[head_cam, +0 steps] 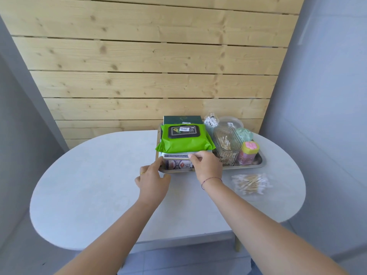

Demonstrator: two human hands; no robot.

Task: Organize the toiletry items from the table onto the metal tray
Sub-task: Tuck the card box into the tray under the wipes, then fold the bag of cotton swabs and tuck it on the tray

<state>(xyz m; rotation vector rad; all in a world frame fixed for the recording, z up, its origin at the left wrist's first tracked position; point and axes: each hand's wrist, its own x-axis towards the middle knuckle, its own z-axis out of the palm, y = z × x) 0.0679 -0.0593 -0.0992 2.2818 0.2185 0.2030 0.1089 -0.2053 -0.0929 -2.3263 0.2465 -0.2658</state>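
My left hand [154, 175], fingers straight, touches printed box [175, 164] at 7 o'clock of tray [260, 163]; right hand [207, 165] grips it, likely squaring it under green wipes [184, 142]. Swab bag [251, 183] lies on surface [99, 175].

The table [99, 185] is light grey. The tray [260, 162] is shiny silver. The wipes [184, 144] are bright green with a black lid [183, 132]. The back box [182, 119] is dark green. The front box [176, 164] is white with a dark, busy label that has some red on it. The ribbed box [228, 135] is clear, and the swabs [224, 144] in it are tan with white tips. The jar [246, 158] is pink with a yellow-green cap [251, 147] and a pink flower on top. The tub [244, 134] is mint green. The bag [251, 183] is clear with tan and white swabs. The wall [151, 76] is pale wood with dark knots. The ring [142, 173] is gold. The bracelet [211, 179] is dark red.
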